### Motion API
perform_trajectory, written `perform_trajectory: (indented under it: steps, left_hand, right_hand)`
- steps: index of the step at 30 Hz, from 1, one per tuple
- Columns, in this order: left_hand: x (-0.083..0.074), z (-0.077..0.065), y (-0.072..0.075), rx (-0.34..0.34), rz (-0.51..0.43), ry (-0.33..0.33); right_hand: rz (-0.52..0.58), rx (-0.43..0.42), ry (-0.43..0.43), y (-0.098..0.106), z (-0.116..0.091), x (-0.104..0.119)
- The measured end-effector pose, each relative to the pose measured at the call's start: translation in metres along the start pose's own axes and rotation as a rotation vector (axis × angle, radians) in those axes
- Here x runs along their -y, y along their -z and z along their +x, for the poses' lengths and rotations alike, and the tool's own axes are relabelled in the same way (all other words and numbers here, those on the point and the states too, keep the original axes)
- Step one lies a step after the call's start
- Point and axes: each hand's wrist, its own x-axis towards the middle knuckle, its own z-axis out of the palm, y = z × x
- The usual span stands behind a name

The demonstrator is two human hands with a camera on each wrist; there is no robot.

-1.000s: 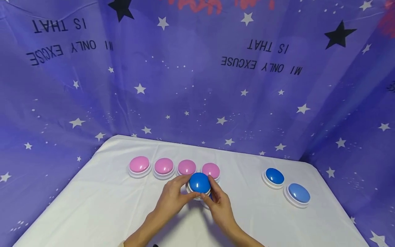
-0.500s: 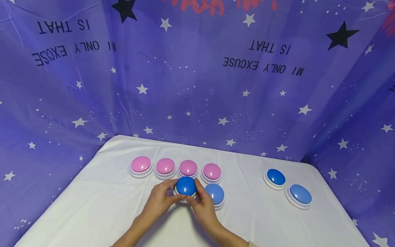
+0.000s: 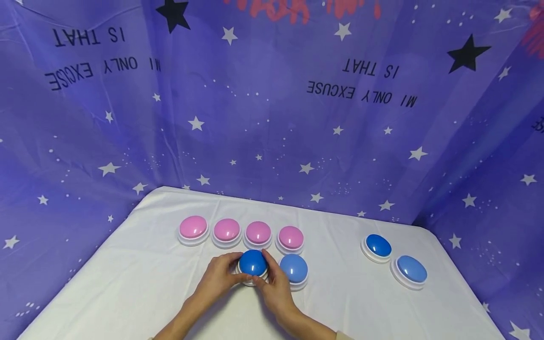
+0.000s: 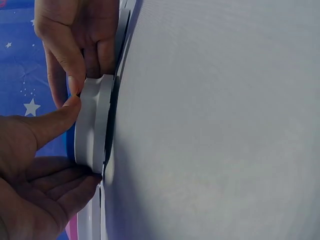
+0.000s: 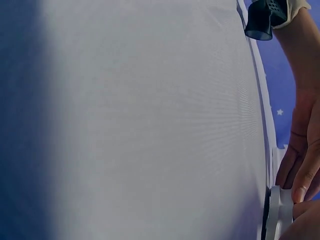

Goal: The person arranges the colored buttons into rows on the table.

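Observation:
A dark blue push button with a white round base is between my two hands, low over the white tablecloth. My left hand grips its left side, thumb at the near rim. My right hand holds the right side, its thumb meeting the left one at the front. In the left wrist view the white base stands edge-on, very close to the cloth, with fingers of both hands around it. A light blue button sits just right of my right hand. Behind the held button is a pink button.
Several pink buttons form a row along the back, from the leftmost pink button to the rightmost one. Farther right lie another dark blue button and another light blue button. A purple star-printed curtain surrounds the white table.
Both hands have carried the dark blue button left and slightly nearer, from in front of the light blue button to its left, uncovering the light blue one. It is lower over the cloth.

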Motion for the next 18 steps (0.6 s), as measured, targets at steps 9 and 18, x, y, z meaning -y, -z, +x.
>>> perform_trajectory:
  steps: [9, 18]
  left_hand:
    - [0.001, -0.0008, -0.0029, -0.005, -0.018, -0.005]
    - [0.0032, -0.0003, -0.0023, -0.003, -0.022, 0.001]
  right_hand:
    - [-0.005, -0.023, -0.039, 0.0007, -0.0004, -0.0023]
    - [-0.004, -0.027, -0.042, -0.0001, -0.0012, -0.0022]
